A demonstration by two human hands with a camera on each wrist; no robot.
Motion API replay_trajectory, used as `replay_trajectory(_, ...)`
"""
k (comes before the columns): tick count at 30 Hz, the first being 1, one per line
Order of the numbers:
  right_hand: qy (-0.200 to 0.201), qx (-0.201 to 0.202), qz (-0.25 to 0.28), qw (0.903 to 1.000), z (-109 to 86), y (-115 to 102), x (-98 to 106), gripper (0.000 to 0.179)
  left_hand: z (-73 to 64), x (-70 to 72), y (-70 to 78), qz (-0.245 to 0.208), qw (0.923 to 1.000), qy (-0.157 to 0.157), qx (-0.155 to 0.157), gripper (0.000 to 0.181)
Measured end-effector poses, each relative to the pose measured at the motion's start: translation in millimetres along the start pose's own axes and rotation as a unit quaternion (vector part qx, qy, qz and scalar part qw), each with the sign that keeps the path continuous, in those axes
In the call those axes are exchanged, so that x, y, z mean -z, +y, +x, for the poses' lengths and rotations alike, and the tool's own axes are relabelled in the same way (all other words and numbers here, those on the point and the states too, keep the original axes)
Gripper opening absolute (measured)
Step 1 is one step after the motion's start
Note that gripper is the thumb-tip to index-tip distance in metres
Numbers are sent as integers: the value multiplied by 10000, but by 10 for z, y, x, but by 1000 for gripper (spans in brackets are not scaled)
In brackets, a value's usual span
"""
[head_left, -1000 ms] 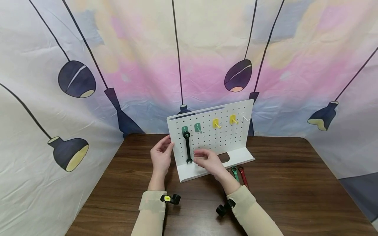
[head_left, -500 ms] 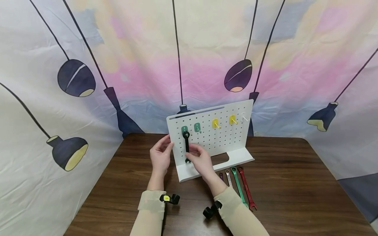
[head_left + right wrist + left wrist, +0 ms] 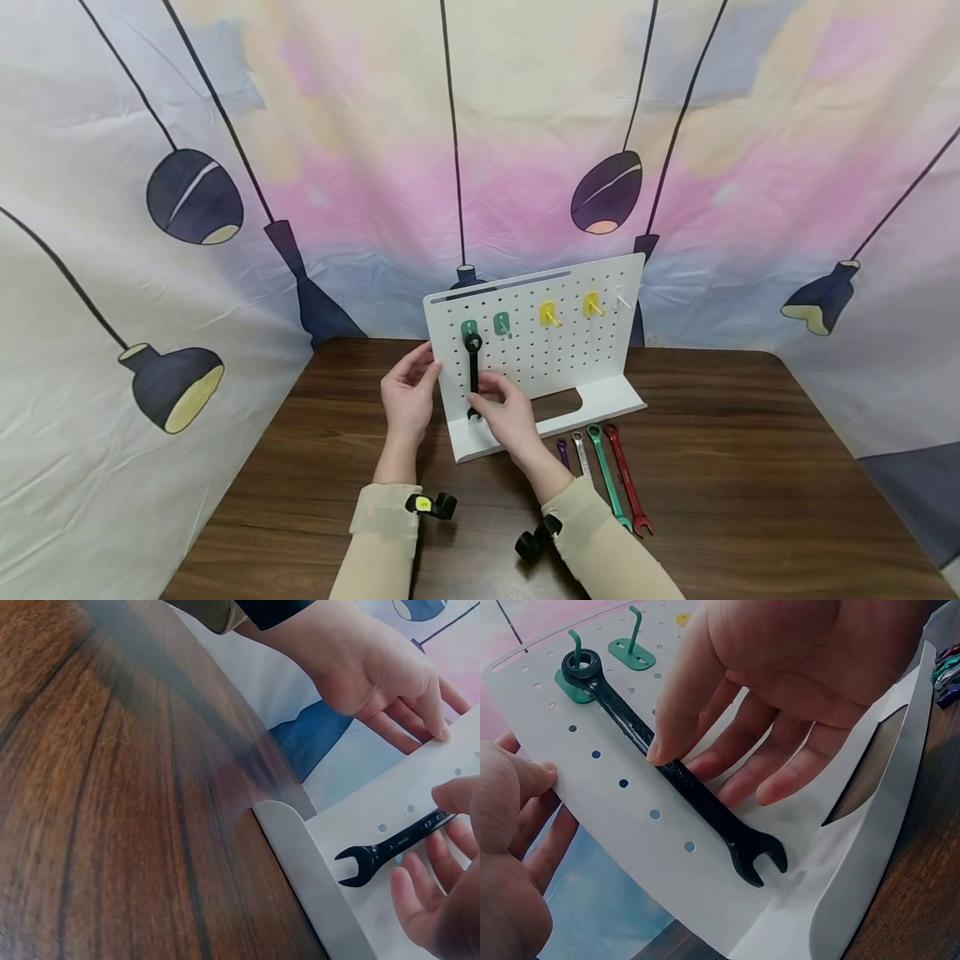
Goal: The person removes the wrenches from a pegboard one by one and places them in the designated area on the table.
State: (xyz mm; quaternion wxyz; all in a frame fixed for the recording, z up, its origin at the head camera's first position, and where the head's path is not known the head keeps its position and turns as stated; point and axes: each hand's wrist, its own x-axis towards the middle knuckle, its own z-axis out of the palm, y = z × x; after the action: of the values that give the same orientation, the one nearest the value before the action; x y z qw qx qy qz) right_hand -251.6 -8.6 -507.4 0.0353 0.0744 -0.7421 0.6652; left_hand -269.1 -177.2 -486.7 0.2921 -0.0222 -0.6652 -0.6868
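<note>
A white pegboard [image 3: 558, 364] stands on the table. My left hand [image 3: 407, 407] grips its left edge, thumb on the front and fingers behind. A black combination wrench [image 3: 703, 804] hangs by its ring end on the leftmost green hook [image 3: 574, 641], its open jaw pointing down. Around the wrench's shank is my right hand [image 3: 512, 419], pinching it between thumb and fingers. The left wrist view shows the thumb [image 3: 676, 724] on the near side of the shank, the fingertips beyond it. In the right wrist view the wrench's open end [image 3: 361, 866] lies close to the board's base.
A second green hook [image 3: 502, 323], two yellow hooks [image 3: 548, 314] and a clear hook [image 3: 621, 297] continue along the board. In front lie a purple wrench [image 3: 562, 451], a silver wrench [image 3: 582, 457], a green wrench [image 3: 608, 475] and a red wrench [image 3: 628, 482]. Printed fabric [image 3: 517, 125] hangs behind the table.
My right hand has moved left from beside the black wrench and now pinches its shank. The lower end has swung slightly left. My left hand has stayed on the pegboard's edge.
</note>
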Motion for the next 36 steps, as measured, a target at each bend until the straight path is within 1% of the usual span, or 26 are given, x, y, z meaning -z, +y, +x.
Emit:
replay_trajectory(6, 10, -110, -51, 9999, -6, 2, 1, 40, -4, 21, -4, 18, 9999, -69, -83, 31)
replay_trajectory(14, 16, -211, -89, 9997, 0, 18, 31, 30, -9, 21, 16, 26, 9999, -75, -67, 30)
replay_trajectory(23, -40, -157, -159, 9997, -3, 32, 58, 28, 3, 32, 2, -65, 9998, -132, -97, 30)
replay_trajectory(29, -22, -58, -163, 9998, -2, 35, 59, 27, -5, 27, -6, -56, 9999, -127, -67, 30)
replay_trajectory(36, -18, -33, -153, 9999, -10, 27, 66, 26, -3, 29, -11, -69, 9999, -119, -65, 30)
